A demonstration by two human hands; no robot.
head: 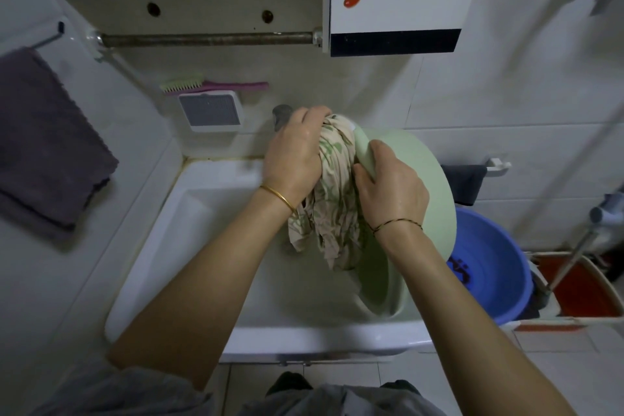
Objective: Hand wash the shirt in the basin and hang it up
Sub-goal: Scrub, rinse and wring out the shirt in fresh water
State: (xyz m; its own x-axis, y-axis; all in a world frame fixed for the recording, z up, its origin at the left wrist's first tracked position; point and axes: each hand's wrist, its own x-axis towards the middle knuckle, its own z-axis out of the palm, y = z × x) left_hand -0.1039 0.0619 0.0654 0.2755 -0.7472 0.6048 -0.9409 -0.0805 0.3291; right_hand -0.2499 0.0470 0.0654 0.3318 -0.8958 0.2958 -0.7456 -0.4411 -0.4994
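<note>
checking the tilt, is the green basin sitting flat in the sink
No, the green basin is tipped up on edge, its rim held by the right hand.

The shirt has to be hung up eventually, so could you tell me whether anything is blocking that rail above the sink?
Nothing visible does: the rail is bare, with open space between it and the shirt.

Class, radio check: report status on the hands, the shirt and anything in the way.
Left hand gripping bunched shirt. Right hand on rim of tilted green basin over the sink. Shirt not yet hung. Nothing obstructing.
</note>
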